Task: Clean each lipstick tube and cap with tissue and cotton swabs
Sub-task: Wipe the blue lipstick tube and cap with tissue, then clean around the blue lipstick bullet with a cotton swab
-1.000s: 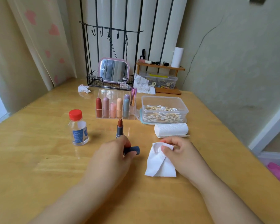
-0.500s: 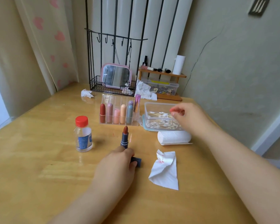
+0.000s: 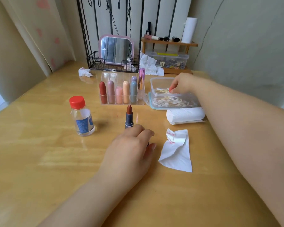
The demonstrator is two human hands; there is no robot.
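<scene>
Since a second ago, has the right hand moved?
Yes. The right hand left the stained tissue and went forward into the cotton swab box, fingers at the swabs.

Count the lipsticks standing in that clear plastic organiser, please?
7: front row, left to right, red, mauve, pink, peach, grey-blue; behind, lilac and metallic pink-purple tube. Others may be hidden.

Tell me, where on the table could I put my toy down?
Bare wood lies left of the clear bottle and along the near edge of the table. It is crowded between the lipstick organizer, swab box, tissue roll and stained tissue.
</scene>
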